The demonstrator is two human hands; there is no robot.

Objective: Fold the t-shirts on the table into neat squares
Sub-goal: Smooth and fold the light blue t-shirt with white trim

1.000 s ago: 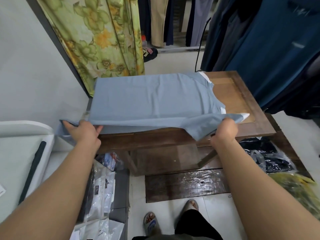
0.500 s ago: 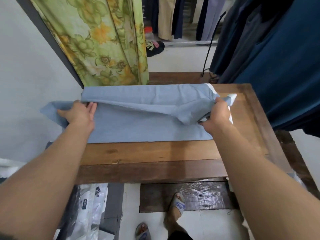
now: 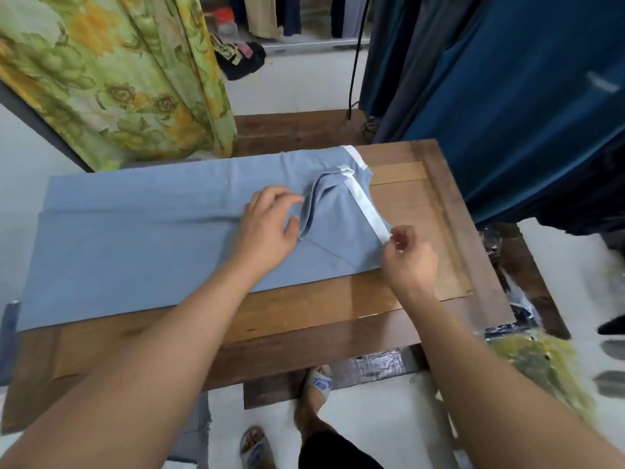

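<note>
Across comes the left hand [image 3: 267,228], off the shirt's far left end where it sat half a second ago and over to right of centre, while the right hand [image 3: 409,255] has dropped the bunched sleeve it was lifting and slid to the near right corner. The light blue t-shirt [image 3: 135,245], soft cloth with white trim, lies folded lengthwise into a long band across the brown wooden table [image 3: 304,319], its left end overhanging the table's left edge and the folded flap now lying flat. The left hand rests on the cloth with its fingers bent toward a raised ridge of fabric by the sleeve; I cannot tell whether thumb and forefinger actually pinch that ridge or only touch it. The right hand's thumb and fingertips are closed tight on the light blue t-shirt, nipping the near end of the white sleeve band [image 3: 367,208], which runs diagonally up toward the collar. Upper left of the frame hangs a green and yellow floral curtain [image 3: 118,79]; upper right, dark blue hanging garments [image 3: 524,113]. Below the table's near edge, two sandalled feet [image 3: 318,384] stand on the pale floor, and crumpled plastic bags [image 3: 541,363] sit at lower right.
</note>
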